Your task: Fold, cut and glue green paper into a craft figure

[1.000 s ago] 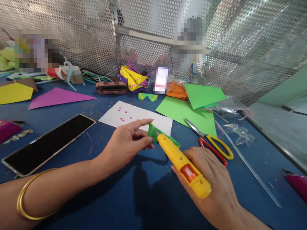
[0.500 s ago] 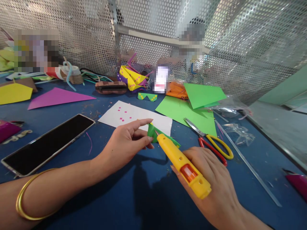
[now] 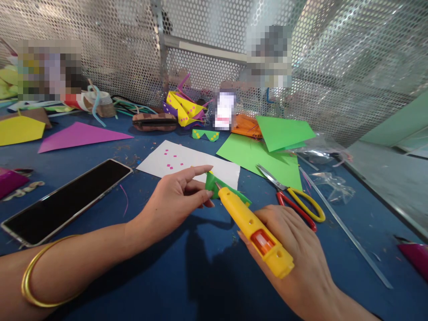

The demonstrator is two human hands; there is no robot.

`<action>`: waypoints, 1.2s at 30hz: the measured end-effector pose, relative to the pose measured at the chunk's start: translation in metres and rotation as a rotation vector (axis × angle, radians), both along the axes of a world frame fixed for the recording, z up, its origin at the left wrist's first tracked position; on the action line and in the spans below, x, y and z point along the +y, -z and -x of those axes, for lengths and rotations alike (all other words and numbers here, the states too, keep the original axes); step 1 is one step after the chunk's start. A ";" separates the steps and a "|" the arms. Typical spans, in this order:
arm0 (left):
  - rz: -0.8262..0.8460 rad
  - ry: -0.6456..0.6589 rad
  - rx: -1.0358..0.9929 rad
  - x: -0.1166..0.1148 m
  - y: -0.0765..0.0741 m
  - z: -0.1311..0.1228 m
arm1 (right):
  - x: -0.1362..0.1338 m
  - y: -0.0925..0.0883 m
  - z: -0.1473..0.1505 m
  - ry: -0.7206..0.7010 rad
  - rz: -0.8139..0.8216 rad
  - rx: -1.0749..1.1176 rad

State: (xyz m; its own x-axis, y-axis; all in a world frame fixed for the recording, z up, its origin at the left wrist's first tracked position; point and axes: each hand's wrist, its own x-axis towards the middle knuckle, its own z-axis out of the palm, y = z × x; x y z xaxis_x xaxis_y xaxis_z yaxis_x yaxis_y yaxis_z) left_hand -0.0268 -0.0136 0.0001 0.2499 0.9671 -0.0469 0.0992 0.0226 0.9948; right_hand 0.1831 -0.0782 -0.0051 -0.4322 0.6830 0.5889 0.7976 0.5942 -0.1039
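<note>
Between the thumb and fingers of my left hand (image 3: 180, 191) is a folded green paper piece (image 3: 211, 183) with bits of yellow at its edges. My right hand (image 3: 290, 249) is wrapped round a yellow glue gun (image 3: 247, 218) with an orange-red window in its side. The gun's metal nozzle points up and left, at the green paper; whether it touches cannot be told. Just behind the held piece lies a white sheet (image 3: 197, 157) with several small pink squares on it. Scissors (image 3: 287, 191) with red and yellow handles lie partly open beyond my right hand.
A black phone (image 3: 70, 200) lies left of my left forearm. Green sheets (image 3: 284, 131), a small green cutout with yellow dots (image 3: 205, 135), a yellow folded paper shape (image 3: 185, 109) and a brown case (image 3: 154, 121) lie farther back. A clear stick (image 3: 347, 232) lies at right. Perforated metal mesh (image 3: 207, 26) stands behind.
Almost nothing differs. The glue gun's nozzle has shifted very slightly left against the green paper; my left hand stays in place.
</note>
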 end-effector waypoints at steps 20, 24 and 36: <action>0.003 0.008 0.046 0.000 0.000 0.000 | 0.001 0.000 0.000 -0.018 0.028 0.014; 0.007 0.005 0.040 0.000 0.000 0.000 | 0.000 0.000 -0.001 0.005 0.013 0.009; 0.004 -0.039 0.013 0.001 0.000 -0.001 | 0.001 0.000 -0.001 0.007 0.019 0.004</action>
